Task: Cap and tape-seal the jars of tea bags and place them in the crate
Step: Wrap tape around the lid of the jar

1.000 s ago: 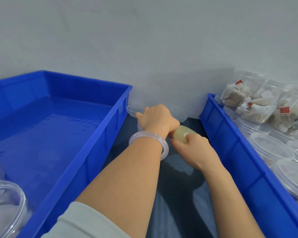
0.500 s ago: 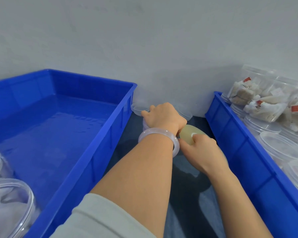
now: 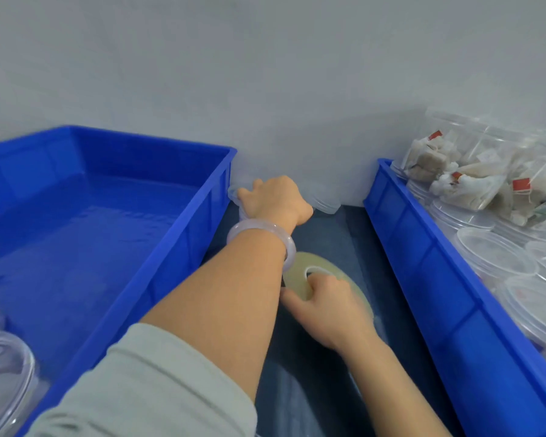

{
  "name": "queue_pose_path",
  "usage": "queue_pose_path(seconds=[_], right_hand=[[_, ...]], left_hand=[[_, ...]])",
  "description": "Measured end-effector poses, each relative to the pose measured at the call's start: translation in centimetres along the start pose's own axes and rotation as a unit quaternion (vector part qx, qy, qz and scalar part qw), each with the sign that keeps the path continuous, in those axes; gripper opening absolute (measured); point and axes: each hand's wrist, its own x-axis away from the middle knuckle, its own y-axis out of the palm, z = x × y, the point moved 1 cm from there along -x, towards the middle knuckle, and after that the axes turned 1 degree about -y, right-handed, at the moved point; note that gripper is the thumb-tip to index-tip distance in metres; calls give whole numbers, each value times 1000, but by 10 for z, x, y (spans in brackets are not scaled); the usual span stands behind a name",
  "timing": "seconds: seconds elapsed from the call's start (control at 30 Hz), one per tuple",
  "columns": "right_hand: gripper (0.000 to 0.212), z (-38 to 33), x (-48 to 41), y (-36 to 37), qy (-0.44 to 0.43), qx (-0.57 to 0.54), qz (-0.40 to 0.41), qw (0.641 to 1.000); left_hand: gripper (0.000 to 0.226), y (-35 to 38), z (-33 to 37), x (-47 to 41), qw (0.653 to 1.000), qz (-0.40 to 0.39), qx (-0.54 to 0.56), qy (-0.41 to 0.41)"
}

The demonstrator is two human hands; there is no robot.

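My left hand [image 3: 275,198], with a pale bangle on the wrist, grips a clear lidded jar [image 3: 323,205] against the wall, in the gap between two blue crates. Most of that jar is hidden under the hand. My right hand [image 3: 327,305] holds a yellowish roll of clear tape [image 3: 300,277], fingers hooked through its core, closer to me than the jar. The left blue crate [image 3: 158,247] is wide and mostly bare inside.
The right blue crate [image 3: 429,260] holds several clear lids [image 3: 495,252] and jars of tea bags [image 3: 464,171]. A clear jar [image 3: 4,376] stands in the left crate's near corner. Dark table surface shows between the crates. A grey wall is close behind.
My right hand has drawn the tape roll back toward me, away from the jar. My left hand stays on the jar by the wall.
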Motion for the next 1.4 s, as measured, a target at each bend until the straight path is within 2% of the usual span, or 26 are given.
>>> queue_pose_path(seconds=[0.1,0.2,0.27,0.3,0.33,0.37,0.4,0.43,0.53,0.63,0.77,0.87,0.93,1.07,1.13,1.3,1.4], right_hand=[[47,11,-16,16,-5,-7,3,1000],[54,23,-24,28,-42,100,63,992],[59,28,-25,31,-52,163,87,981],[64,28,-24,32,-54,172,94,979],[66,27,-24,33,-58,167,103,979],[65,27,-25,34,-59,140,115,982],[62,27,-26,33,-56,95,132,985],[57,27,-26,32,-52,49,149,986],[38,27,-24,29,-74,-27,201,976],[20,21,-20,24,-101,-129,192,968],[40,5,-32,1,-52,-383,94,918],[55,-9,-44,-5,-66,-485,29,872],[48,-13,-49,-3,-99,-530,38,841],[34,-10,-54,8,-103,-585,57,802],[30,-5,-54,11,-102,-595,61,795],[35,-2,-53,12,-148,-580,73,798],[26,-2,-54,9,-152,-518,115,834]], left_hand=[[26,-2,-8,-8,999,-35,-6,19],[59,0,-10,-10,998,-61,-18,29],[66,-2,-9,-5,997,-40,58,36],[57,-3,-12,-3,986,9,162,38],[44,-5,-17,1,950,84,300,29],[32,-5,-24,5,887,169,429,6],[27,-2,-32,8,834,230,501,-17],[31,4,-40,13,820,242,518,-35],[48,31,-55,23,843,130,520,-57],[37,36,-66,24,823,123,554,-34],[24,32,-77,23,816,74,574,7],[23,33,-79,28,812,71,579,24],[25,35,-80,31,800,87,593,32],[32,37,-80,30,792,111,600,40],[33,39,-78,29,792,109,599,36],[35,41,-77,28,786,119,605,34],[36,41,-76,27,781,126,611,30]])
